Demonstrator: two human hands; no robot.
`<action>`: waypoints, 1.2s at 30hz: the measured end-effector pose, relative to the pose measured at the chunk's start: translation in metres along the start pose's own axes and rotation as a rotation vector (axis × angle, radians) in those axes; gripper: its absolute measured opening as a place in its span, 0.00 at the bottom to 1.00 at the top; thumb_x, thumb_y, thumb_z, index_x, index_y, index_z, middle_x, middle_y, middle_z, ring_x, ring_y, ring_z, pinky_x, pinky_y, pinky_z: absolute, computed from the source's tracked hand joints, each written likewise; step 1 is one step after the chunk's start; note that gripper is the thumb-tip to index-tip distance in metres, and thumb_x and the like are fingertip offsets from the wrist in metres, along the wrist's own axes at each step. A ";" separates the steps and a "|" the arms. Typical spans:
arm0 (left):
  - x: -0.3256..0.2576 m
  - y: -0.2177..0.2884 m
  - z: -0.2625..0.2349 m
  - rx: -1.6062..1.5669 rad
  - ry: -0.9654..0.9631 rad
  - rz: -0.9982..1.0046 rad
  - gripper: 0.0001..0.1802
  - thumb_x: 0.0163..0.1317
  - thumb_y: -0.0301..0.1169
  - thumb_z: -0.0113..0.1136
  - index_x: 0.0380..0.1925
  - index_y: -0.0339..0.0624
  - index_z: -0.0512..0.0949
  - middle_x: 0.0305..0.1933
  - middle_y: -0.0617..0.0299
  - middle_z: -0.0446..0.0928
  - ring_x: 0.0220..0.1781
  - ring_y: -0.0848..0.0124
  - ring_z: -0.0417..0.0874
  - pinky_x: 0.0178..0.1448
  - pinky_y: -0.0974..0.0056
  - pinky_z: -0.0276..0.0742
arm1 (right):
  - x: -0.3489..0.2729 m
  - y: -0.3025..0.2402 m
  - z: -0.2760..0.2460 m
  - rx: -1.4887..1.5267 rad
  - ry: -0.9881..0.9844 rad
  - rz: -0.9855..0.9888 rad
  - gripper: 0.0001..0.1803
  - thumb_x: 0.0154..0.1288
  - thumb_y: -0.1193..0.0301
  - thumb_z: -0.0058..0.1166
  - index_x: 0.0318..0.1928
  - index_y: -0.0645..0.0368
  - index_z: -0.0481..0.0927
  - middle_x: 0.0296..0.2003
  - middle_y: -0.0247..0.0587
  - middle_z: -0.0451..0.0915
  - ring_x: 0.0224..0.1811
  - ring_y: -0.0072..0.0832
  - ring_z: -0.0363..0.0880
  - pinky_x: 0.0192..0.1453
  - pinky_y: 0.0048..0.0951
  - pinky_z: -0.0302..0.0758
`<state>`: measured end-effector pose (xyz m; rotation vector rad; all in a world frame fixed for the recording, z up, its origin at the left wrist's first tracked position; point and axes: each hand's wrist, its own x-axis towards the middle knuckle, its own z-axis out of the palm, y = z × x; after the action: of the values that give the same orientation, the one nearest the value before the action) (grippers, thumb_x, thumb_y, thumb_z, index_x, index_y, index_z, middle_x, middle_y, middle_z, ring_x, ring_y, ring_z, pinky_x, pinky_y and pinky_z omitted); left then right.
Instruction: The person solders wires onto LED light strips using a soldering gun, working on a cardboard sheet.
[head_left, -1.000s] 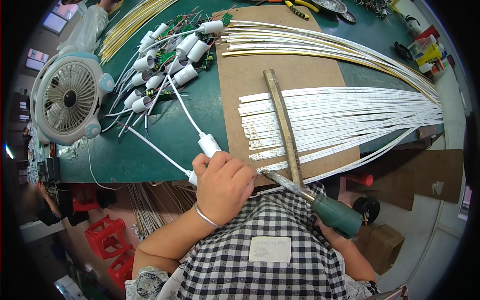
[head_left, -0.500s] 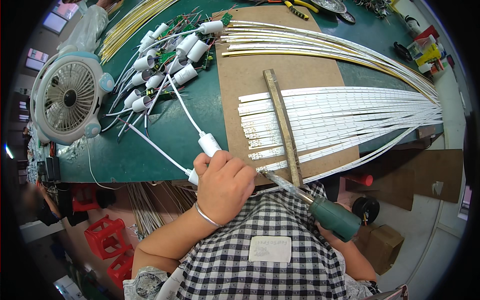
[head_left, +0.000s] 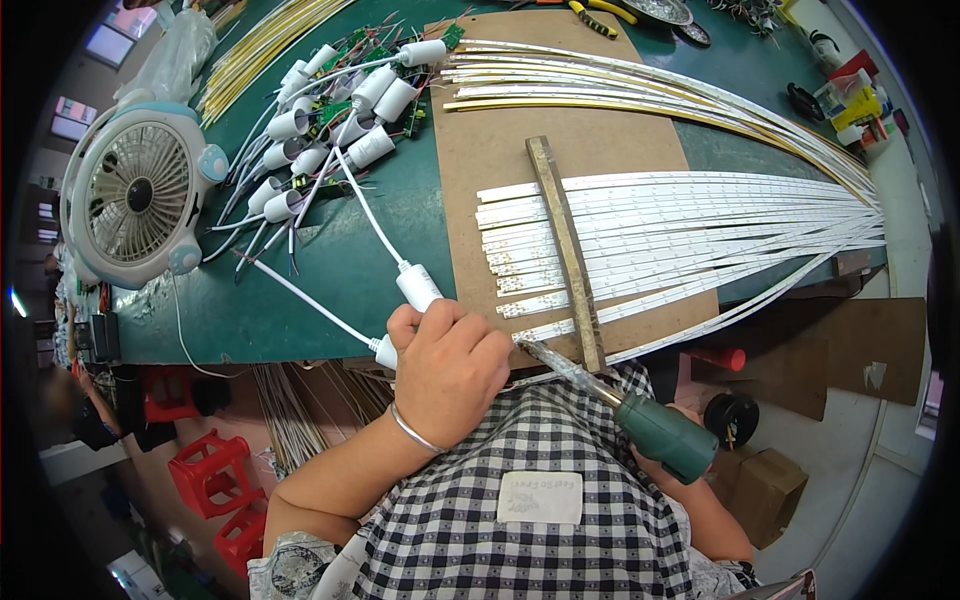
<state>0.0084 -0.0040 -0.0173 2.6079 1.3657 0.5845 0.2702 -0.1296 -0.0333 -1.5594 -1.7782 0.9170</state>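
Tubes (head_left: 418, 287): white, smooth, corded, clamped in left hand (head_left: 452, 372)
Iron (head_left: 668, 438): dark green, barrel mottled, gripped by partly hidden right hand (head_left: 654, 471)

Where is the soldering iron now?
In the head view, the soldering iron is right of centre, below the bar, in the right hand, its tip beside the left hand.

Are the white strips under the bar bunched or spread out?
Spread out: the white strips lie side by side, their left ends fanned beyond the bar.
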 end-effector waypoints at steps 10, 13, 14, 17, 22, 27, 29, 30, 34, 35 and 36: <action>0.000 0.001 -0.001 0.018 -0.002 0.017 0.09 0.40 0.29 0.66 0.24 0.51 0.77 0.27 0.71 0.71 0.38 0.68 0.71 0.45 0.56 0.54 | -0.010 0.014 0.005 0.122 0.054 0.068 0.12 0.49 0.72 0.63 0.37 0.60 0.81 0.34 0.42 0.81 0.34 0.35 0.81 0.38 0.29 0.75; 0.000 0.001 -0.001 0.035 0.006 0.029 0.09 0.41 0.29 0.65 0.24 0.51 0.77 0.27 0.71 0.70 0.38 0.68 0.71 0.45 0.56 0.54 | -0.008 0.010 0.004 0.242 0.088 0.072 0.12 0.49 0.73 0.63 0.37 0.59 0.81 0.35 0.42 0.81 0.34 0.35 0.81 0.39 0.30 0.75; 0.000 0.002 0.000 0.047 -0.001 0.021 0.07 0.42 0.30 0.64 0.23 0.51 0.76 0.28 0.71 0.71 0.39 0.69 0.71 0.46 0.56 0.55 | -0.009 0.010 0.004 0.242 0.088 0.073 0.12 0.49 0.73 0.63 0.37 0.59 0.81 0.35 0.42 0.81 0.34 0.35 0.81 0.39 0.30 0.75; 0.000 0.002 0.000 0.051 -0.008 0.011 0.06 0.43 0.31 0.63 0.21 0.52 0.74 0.28 0.72 0.71 0.41 0.69 0.71 0.48 0.55 0.55 | -0.010 0.009 0.003 0.200 0.088 0.073 0.12 0.49 0.74 0.62 0.37 0.59 0.81 0.35 0.41 0.81 0.35 0.36 0.80 0.40 0.31 0.75; 0.001 0.002 -0.002 0.029 -0.002 0.016 0.08 0.41 0.29 0.66 0.24 0.51 0.77 0.27 0.70 0.71 0.38 0.68 0.71 0.45 0.56 0.55 | -0.013 0.007 0.000 0.005 0.085 0.007 0.11 0.50 0.76 0.61 0.37 0.59 0.81 0.37 0.41 0.81 0.39 0.36 0.80 0.43 0.31 0.74; 0.000 0.002 -0.001 0.038 -0.012 0.007 0.08 0.42 0.29 0.66 0.24 0.50 0.77 0.28 0.70 0.71 0.39 0.68 0.72 0.45 0.56 0.56 | -0.015 0.004 0.000 0.120 0.060 0.116 0.12 0.51 0.73 0.61 0.38 0.58 0.81 0.37 0.41 0.80 0.39 0.36 0.79 0.43 0.31 0.74; 0.000 0.002 -0.001 0.035 -0.013 0.007 0.08 0.42 0.29 0.66 0.24 0.50 0.77 0.28 0.69 0.72 0.39 0.68 0.72 0.45 0.56 0.56 | -0.013 0.004 -0.001 0.062 0.051 0.081 0.12 0.51 0.73 0.61 0.38 0.58 0.81 0.36 0.41 0.80 0.38 0.36 0.79 0.43 0.31 0.74; 0.001 0.002 -0.001 0.031 -0.014 0.008 0.08 0.42 0.29 0.66 0.24 0.49 0.77 0.28 0.69 0.72 0.39 0.67 0.72 0.46 0.56 0.56 | -0.013 0.005 -0.002 0.039 0.052 0.062 0.11 0.51 0.72 0.61 0.38 0.58 0.81 0.36 0.41 0.80 0.38 0.36 0.79 0.42 0.32 0.74; 0.002 0.003 -0.002 0.038 -0.021 0.005 0.08 0.42 0.29 0.66 0.24 0.49 0.77 0.27 0.69 0.72 0.39 0.67 0.72 0.46 0.56 0.57 | -0.010 0.005 -0.005 -0.029 0.031 -0.006 0.11 0.51 0.72 0.60 0.37 0.58 0.81 0.36 0.41 0.80 0.37 0.37 0.79 0.41 0.32 0.74; 0.000 0.001 -0.002 0.036 -0.018 0.002 0.08 0.42 0.29 0.66 0.24 0.49 0.77 0.27 0.69 0.72 0.38 0.67 0.72 0.46 0.56 0.57 | -0.009 0.004 -0.005 -0.033 0.028 -0.009 0.11 0.51 0.72 0.60 0.37 0.58 0.81 0.36 0.41 0.80 0.37 0.37 0.79 0.41 0.32 0.74; -0.002 0.000 -0.003 0.034 -0.015 -0.001 0.08 0.42 0.29 0.66 0.24 0.49 0.77 0.27 0.69 0.72 0.38 0.67 0.72 0.46 0.57 0.57 | -0.008 0.003 -0.003 -0.052 0.025 -0.028 0.11 0.51 0.72 0.60 0.37 0.58 0.81 0.36 0.41 0.80 0.37 0.37 0.79 0.41 0.32 0.74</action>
<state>0.0063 -0.0053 -0.0155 2.6317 1.3849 0.5459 0.2758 -0.1367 -0.0339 -1.5673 -1.8148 0.8404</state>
